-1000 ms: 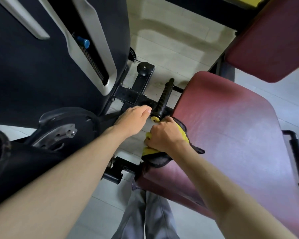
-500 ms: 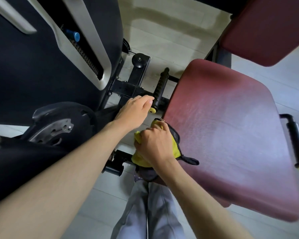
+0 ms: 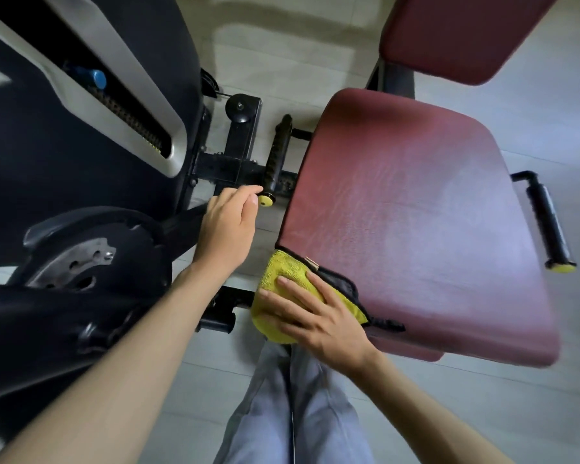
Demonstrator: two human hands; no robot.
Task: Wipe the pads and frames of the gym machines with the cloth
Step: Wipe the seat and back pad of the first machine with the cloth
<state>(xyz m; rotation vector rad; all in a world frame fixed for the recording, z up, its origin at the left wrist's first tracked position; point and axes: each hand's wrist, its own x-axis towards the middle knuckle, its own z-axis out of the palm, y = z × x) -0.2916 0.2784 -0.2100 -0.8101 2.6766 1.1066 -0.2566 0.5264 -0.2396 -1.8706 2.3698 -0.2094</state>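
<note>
"Yellow cloth [image 3: 283, 274] with a dark hem: where do we find it?"

"We see it on the near left corner of the dark red seat pad [image 3: 416, 212], folded over the pad's edge, with part of it hanging past the front."

"And the hands?"

"The right hand [image 3: 315, 316] lies flat on the cloth, fingers straight and a little spread, pressing it onto the corner. The left hand [image 3: 226, 229] is off the pad's left edge, fingers loosely curled, with nothing in it that we can see. Its knuckles are just beside the yellow end cap of the left handle [image 3: 277, 159]. We cannot tell whether they touch."

"What else do we have round the seat?"

"A second red pad [image 3: 459, 31] stands beyond the seat's far edge. A black handle [image 3: 549, 222] with a yellow cap runs along the right edge. Left of the seat, a black frame bar [image 3: 228, 169] joins the dark weight-stack housing [image 3: 31, 145], which has a grey-trimmed slot and a blue knob [image 3: 98, 78] in it. Below that we see a black cover with a metal disc [image 3: 71, 262]. Our grey trouser legs [image 3: 292, 413] stand on the pale floor [image 3: 282, 45] at the seat's near edge."
</note>
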